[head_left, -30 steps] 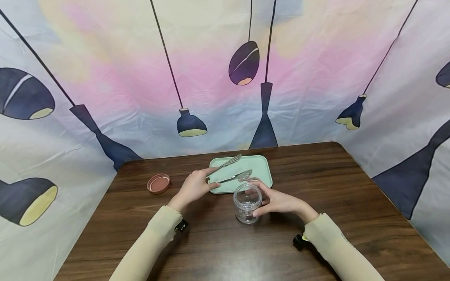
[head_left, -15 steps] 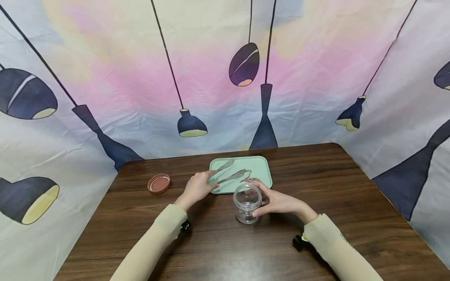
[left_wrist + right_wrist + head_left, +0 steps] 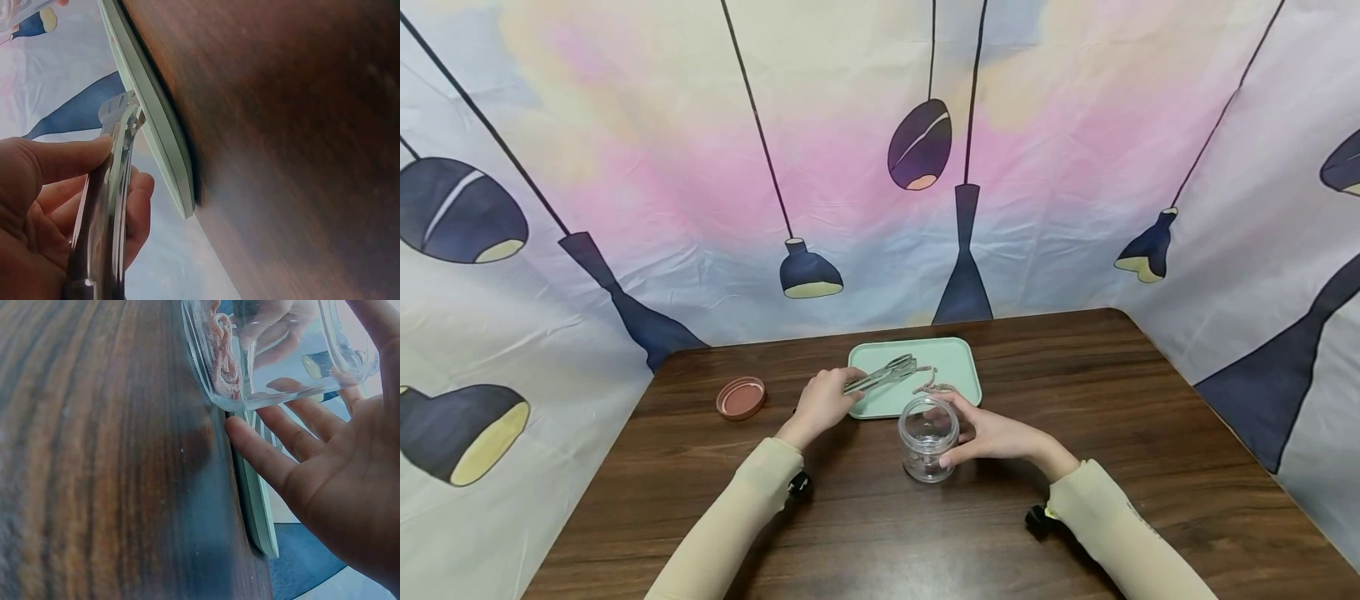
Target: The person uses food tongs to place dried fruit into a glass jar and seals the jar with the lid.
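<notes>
My left hand [image 3: 826,400] grips a pair of metal tongs [image 3: 883,373] by the arms, thumb on one side and fingers on the other. The tongs' arms are close together, their heads over the pale green tray [image 3: 868,354]. Thin reddish-brown twisted strands [image 3: 931,385] lie on the tray, just right of the tong heads. My right hand [image 3: 1000,429] holds a clear, lidless jar [image 3: 927,454] upright in front of the tray, thumb and fingers around its side. In the right wrist view, a pinkish strand [image 3: 224,356] shows through the jar's wall near its base.
A reddish-brown round lid [image 3: 741,398] lies on the left of the dark wooden table [image 3: 1075,375], its hollow side up. A cloth printed with hanging lamps [image 3: 865,208] stands behind the table.
The tongs' arms, spread apart earlier, have come together in my left hand, with their heads now side by side over the tray. My right hand and the jar stay in place.
</notes>
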{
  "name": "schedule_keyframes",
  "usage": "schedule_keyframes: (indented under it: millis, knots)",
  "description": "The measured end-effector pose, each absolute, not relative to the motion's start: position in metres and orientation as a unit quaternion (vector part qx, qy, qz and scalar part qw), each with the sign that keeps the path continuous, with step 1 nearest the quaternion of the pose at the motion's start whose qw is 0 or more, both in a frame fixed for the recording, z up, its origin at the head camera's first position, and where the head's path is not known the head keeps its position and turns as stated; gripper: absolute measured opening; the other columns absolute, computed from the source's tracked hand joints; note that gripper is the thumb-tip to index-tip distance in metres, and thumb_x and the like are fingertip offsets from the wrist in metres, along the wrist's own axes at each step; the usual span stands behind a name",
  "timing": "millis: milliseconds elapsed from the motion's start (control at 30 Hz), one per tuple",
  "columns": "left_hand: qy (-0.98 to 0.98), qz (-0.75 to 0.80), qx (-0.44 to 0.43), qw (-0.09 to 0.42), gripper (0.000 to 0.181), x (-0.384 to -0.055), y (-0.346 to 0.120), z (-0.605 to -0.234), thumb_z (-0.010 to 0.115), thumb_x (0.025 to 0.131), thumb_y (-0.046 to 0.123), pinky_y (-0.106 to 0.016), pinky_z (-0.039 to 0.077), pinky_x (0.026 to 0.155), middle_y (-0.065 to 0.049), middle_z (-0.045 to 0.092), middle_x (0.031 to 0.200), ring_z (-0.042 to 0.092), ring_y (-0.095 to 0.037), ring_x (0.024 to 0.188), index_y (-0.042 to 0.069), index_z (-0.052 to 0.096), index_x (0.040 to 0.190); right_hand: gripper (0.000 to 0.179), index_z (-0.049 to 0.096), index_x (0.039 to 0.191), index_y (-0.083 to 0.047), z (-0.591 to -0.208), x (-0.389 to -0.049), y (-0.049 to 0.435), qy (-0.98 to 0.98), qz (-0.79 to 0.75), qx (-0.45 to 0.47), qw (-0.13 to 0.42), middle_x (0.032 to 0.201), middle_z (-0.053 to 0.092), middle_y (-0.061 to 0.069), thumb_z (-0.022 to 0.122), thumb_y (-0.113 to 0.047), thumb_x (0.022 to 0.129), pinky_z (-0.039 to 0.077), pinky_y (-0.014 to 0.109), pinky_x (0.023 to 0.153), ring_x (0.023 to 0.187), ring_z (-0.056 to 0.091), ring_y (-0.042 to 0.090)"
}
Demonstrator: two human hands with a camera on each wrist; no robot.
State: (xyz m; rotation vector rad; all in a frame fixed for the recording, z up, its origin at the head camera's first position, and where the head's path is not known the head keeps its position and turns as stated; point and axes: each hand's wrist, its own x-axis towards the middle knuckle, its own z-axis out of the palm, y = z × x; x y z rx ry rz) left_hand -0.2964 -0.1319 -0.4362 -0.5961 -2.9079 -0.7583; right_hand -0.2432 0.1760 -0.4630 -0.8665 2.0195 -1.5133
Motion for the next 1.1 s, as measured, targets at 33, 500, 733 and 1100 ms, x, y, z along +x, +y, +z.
schedule_keyframes:
  millis: [33, 500, 733, 1100]
  knots:
    - [-0.948, -0.249, -0.195, 0.040, 0.030, -0.296, -0.132, -0.436, 0.074, 0.093, 0.012, -0.035, 0.044, 0.059, -0.007, 0.073, 0.113, 0.060, -0.016, 0.064, 0.011, 0.073, 0.122, 0.089, 0.023, 0.157, -0.026, -0.464, -0.244, 0.176, 0.736, -0.551, -0.316, 0.234, 0.153, 0.033, 0.011, 0.080, -0.021, 0.089, 0.048, 0.035, 0.099, 0.134, 0.048, 0.029]
    - [-0.943, -0.265, -0.194, 0.047, 0.026, -0.294, -0.132, -0.438, 0.073, 0.093, 0.009, -0.030, 0.030, 0.049, -0.009, 0.073, 0.113, 0.042, -0.010, 0.048, 0.011, 0.075, 0.119, 0.090, 0.023, 0.158, -0.024, -0.463, -0.243, 0.175, 0.735, -0.555, -0.315, 0.231, 0.152, 0.034, 0.013, 0.081, -0.021, 0.089, 0.048, 0.035, 0.099, 0.134, 0.047, 0.029]
    - [-0.943, -0.265, -0.195, 0.055, 0.026, -0.295, -0.133, -0.436, 0.073, 0.093, 0.010, -0.031, 0.036, 0.051, -0.009, 0.073, 0.116, 0.047, -0.012, 0.049, 0.011, 0.075, 0.119, 0.090, 0.023, 0.157, -0.023, -0.464, -0.242, 0.176, 0.731, -0.559, -0.318, 0.230, 0.151, 0.038, 0.015, 0.081, -0.021, 0.089, 0.048, 0.035, 0.100, 0.134, 0.048, 0.030]
    - [-0.943, -0.270, -0.177, 0.080, 0.030, -0.300, -0.145, -0.404, 0.070, 0.096, 0.014, -0.033, 0.042, 0.054, -0.010, 0.074, 0.110, 0.057, -0.015, 0.058, 0.011, 0.072, 0.125, 0.088, 0.024, 0.156, -0.023, -0.463, -0.242, 0.176, 0.733, -0.557, -0.314, 0.232, 0.150, 0.039, 0.014, 0.080, -0.021, 0.089, 0.048, 0.034, 0.099, 0.133, 0.049, 0.030]
